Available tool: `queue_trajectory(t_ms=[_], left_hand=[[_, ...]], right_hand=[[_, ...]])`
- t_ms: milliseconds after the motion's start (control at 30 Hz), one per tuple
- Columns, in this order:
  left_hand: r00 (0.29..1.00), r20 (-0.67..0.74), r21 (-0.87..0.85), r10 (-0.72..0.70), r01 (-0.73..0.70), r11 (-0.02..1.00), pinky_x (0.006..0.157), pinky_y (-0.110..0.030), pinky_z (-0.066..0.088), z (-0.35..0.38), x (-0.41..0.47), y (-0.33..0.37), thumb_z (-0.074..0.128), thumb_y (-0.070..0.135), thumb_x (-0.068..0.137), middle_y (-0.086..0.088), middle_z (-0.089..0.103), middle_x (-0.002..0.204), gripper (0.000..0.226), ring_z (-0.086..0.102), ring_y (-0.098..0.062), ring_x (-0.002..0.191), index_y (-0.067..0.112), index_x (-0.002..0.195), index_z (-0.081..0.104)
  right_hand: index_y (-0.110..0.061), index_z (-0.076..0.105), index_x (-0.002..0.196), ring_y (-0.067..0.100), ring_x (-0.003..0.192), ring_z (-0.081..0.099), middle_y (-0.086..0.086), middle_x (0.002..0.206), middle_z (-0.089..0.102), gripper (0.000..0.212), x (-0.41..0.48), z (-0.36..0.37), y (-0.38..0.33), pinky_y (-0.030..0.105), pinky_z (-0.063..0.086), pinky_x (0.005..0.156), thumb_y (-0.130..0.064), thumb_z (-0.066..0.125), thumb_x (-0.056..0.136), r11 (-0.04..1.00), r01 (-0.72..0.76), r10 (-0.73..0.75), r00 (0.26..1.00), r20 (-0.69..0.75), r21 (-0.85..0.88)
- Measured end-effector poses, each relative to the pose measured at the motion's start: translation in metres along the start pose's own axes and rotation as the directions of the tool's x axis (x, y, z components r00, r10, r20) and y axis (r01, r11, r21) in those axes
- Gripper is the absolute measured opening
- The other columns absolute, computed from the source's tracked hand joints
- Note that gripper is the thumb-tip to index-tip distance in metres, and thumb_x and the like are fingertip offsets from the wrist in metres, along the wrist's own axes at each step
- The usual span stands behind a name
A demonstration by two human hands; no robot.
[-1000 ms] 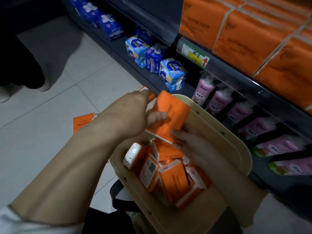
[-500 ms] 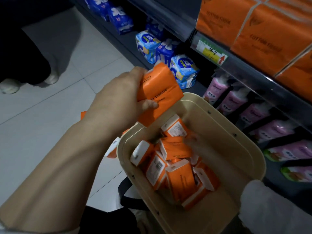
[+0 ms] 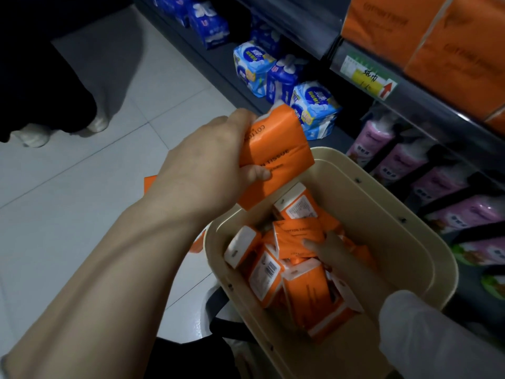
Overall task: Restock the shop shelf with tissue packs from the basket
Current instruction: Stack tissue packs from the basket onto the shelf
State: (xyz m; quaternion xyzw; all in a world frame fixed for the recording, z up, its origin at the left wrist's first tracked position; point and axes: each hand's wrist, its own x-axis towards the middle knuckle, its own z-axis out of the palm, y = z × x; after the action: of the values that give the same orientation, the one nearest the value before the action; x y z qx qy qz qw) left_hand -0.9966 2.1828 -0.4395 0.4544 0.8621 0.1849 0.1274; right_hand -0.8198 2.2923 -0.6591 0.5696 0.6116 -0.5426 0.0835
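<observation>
My left hand (image 3: 207,165) grips an orange tissue pack (image 3: 276,149), maybe a small stack, held above the far left rim of the beige basket (image 3: 426,258). Inside the basket lie several orange and white tissue packs (image 3: 297,274) in a loose heap. My right hand (image 3: 336,253) reaches down into the basket with its fingers resting on one of those packs; whether it grips it is unclear. The shelf (image 3: 426,105) at the upper right carries large orange tissue bundles (image 3: 448,47).
Blue packs (image 3: 276,75) stand on the bottom shelf to the left, pink packs (image 3: 437,184) to the right. A price label (image 3: 369,77) hangs on the shelf edge. Orange packs lie on the tiled floor (image 3: 199,242). Another person's shoes (image 3: 35,135) stand at far left.
My left hand has lifted the orange pack out of the basket and up to the left. My right hand let go of it and dipped back among the packs.
</observation>
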Motion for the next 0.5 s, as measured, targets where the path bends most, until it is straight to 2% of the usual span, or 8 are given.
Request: queue_trajectory(t_ms=[67, 133, 200, 300, 333, 400, 467, 500], left_hand=[[1.0, 0.0, 0.007, 0.012, -0.012, 1.0, 0.084, -0.039, 0.045, 0.0, 0.001, 0.005, 0.073, 0.042, 0.075, 0.003, 0.054, 0.114, 0.064, 0.052, -0.021, 0.104, 0.032, 0.129, 0.041], [0.999, 0.015, 0.023, 0.033, -0.033, 0.999, 0.085, -0.042, 0.047, 0.002, 0.0, 0.011, 0.073, 0.043, 0.074, 0.002, 0.055, 0.116, 0.065, 0.052, -0.022, 0.105, 0.032, 0.129, 0.04], [0.998, 0.038, 0.045, 0.057, -0.058, 0.997, 0.086, -0.045, 0.047, 0.003, -0.001, 0.017, 0.073, 0.044, 0.074, 0.0, 0.055, 0.118, 0.065, 0.053, -0.023, 0.107, 0.031, 0.129, 0.04], [0.995, 0.057, 0.09, 0.085, -0.09, 0.992, 0.086, -0.046, 0.047, 0.004, -0.002, 0.027, 0.072, 0.044, 0.075, -0.001, 0.055, 0.118, 0.064, 0.052, -0.025, 0.108, 0.029, 0.128, 0.04], [0.994, 0.061, 0.105, 0.096, -0.102, 0.989, 0.085, -0.045, 0.047, 0.005, -0.003, 0.031, 0.072, 0.045, 0.075, -0.001, 0.055, 0.117, 0.063, 0.052, -0.026, 0.108, 0.029, 0.127, 0.04], [0.99, 0.079, 0.131, 0.114, -0.124, 0.984, 0.084, -0.044, 0.047, 0.008, -0.004, 0.037, 0.071, 0.044, 0.075, -0.003, 0.054, 0.118, 0.064, 0.052, -0.028, 0.109, 0.028, 0.128, 0.039], [0.987, 0.106, 0.132, 0.122, -0.135, 0.982, 0.085, -0.044, 0.047, 0.012, -0.005, 0.042, 0.071, 0.043, 0.075, -0.005, 0.053, 0.116, 0.063, 0.053, -0.029, 0.108, 0.026, 0.127, 0.04], [0.985, 0.115, 0.113, 0.125, -0.138, 0.984, 0.086, -0.043, 0.046, 0.014, -0.005, 0.045, 0.072, 0.041, 0.075, -0.006, 0.053, 0.115, 0.061, 0.053, -0.03, 0.107, 0.024, 0.125, 0.041]], right_hand=[[0.0, 0.032, 0.141, 0.035, 0.131, 0.039, 0.02, 0.145, 0.038, 0.064, -0.002, -0.004, 0.004, 0.037, 0.033, 0.106, -0.021, 0.062, 0.089, 1.0, -0.016, 0.016, 1.0, -0.004, 0.008], [-0.002, 0.032, 0.142, 0.034, 0.129, 0.042, 0.019, 0.144, 0.04, 0.063, -0.002, -0.007, 0.011, 0.038, 0.038, 0.101, -0.021, 0.062, 0.089, 0.993, -0.045, 0.044, 0.999, 0.011, 0.107], [-0.005, 0.038, 0.138, 0.031, 0.122, 0.049, 0.014, 0.138, 0.047, 0.055, -0.013, -0.014, 0.011, 0.038, 0.047, 0.087, -0.019, 0.061, 0.09, 0.96, -0.099, 0.091, 0.995, 0.043, 0.263], [-0.013, 0.047, 0.132, 0.028, 0.115, 0.053, 0.01, 0.13, 0.055, 0.045, -0.029, -0.034, 0.012, 0.032, 0.05, 0.068, -0.016, 0.062, 0.089, 0.898, -0.134, 0.084, 0.987, 0.136, 0.42], [-0.016, 0.05, 0.129, 0.027, 0.113, 0.055, 0.008, 0.126, 0.057, 0.043, -0.035, -0.044, 0.013, 0.032, 0.05, 0.068, -0.015, 0.063, 0.088, 0.902, -0.116, 0.057, 0.987, 0.15, 0.417], [-0.018, 0.053, 0.123, 0.025, 0.108, 0.058, 0.006, 0.118, 0.063, 0.046, -0.054, -0.062, 0.012, 0.035, 0.05, 0.079, -0.015, 0.069, 0.081, 0.929, -0.062, 0.001, 0.987, 0.162, 0.366], [-0.017, 0.057, 0.117, 0.025, 0.103, 0.062, 0.006, 0.11, 0.067, 0.055, -0.078, -0.085, 0.007, 0.041, 0.049, 0.092, -0.018, 0.077, 0.067, 0.963, 0.063, -0.101, 0.986, 0.133, 0.263], [-0.016, 0.06, 0.112, 0.024, 0.1, 0.064, 0.005, 0.105, 0.069, 0.05, -0.09, -0.098, 0.004, 0.039, 0.05, 0.092, -0.016, 0.078, 0.065, 0.966, 0.139, -0.167, 0.979, 0.114, 0.217]])
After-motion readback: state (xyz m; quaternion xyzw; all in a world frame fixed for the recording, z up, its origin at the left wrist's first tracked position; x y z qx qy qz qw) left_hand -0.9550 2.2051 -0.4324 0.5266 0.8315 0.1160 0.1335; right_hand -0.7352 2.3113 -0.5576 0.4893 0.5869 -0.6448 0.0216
